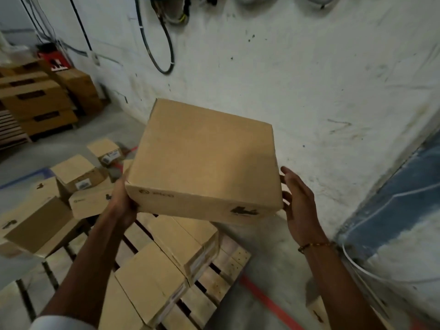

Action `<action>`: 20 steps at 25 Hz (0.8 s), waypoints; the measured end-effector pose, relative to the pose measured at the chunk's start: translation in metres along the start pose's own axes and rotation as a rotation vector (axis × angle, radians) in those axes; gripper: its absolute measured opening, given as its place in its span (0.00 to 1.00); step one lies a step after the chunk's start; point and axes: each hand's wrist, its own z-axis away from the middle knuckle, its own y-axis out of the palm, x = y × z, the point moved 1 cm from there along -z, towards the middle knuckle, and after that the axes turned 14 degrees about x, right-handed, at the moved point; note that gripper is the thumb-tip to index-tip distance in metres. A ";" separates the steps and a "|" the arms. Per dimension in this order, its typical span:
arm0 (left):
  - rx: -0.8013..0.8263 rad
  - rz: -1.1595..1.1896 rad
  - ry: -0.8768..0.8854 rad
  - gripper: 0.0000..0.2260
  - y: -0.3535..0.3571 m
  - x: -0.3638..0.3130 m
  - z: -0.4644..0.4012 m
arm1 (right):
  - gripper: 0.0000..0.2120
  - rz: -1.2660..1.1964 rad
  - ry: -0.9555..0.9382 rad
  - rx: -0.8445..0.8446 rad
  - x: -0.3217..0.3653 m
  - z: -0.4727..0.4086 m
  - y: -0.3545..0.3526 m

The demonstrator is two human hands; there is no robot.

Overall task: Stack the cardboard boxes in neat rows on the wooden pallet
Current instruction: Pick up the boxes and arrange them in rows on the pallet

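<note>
Above pallet [234, 258], left hand [122, 203] grips closed box [204, 160].

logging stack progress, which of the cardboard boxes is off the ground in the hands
The large box in the middle: the left hand grips its near left corner, the right hand is at its right side. All other boxes rest on the pallet or floor.

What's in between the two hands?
The cardboard box, seen from the head camera. The left hand grips its corner; the right hand is open at its other side.
</note>
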 end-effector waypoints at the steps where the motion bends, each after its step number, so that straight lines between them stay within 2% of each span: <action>1: 0.040 0.067 -0.002 0.17 -0.020 -0.006 0.000 | 0.16 0.030 -0.033 0.024 0.009 0.005 0.014; 3: 0.107 0.238 0.006 0.16 -0.052 -0.014 0.005 | 0.14 0.080 -0.132 0.059 0.023 0.015 0.041; 6: 0.121 0.478 0.067 0.17 -0.089 -0.014 0.020 | 0.12 0.104 -0.223 0.101 0.032 0.028 0.082; 9: 0.112 0.665 0.113 0.20 -0.119 -0.007 0.029 | 0.13 0.297 -0.242 0.182 0.033 0.042 0.118; 11: 0.083 0.641 0.091 0.21 -0.129 -0.004 0.034 | 0.21 0.386 -0.285 0.185 0.040 0.056 0.146; 14: 0.050 0.637 0.043 0.24 -0.134 0.008 0.035 | 0.46 0.482 -0.322 0.170 0.064 0.069 0.185; 15: 0.051 0.635 0.031 0.26 -0.137 0.010 0.035 | 0.50 0.536 -0.328 0.167 0.072 0.071 0.194; 16: 0.049 0.636 0.015 0.27 -0.138 0.011 0.034 | 0.51 0.567 -0.328 0.158 0.080 0.073 0.199; 20: 0.042 0.648 0.022 0.27 -0.151 0.012 0.028 | 0.37 0.453 -0.295 -0.044 0.101 0.070 0.197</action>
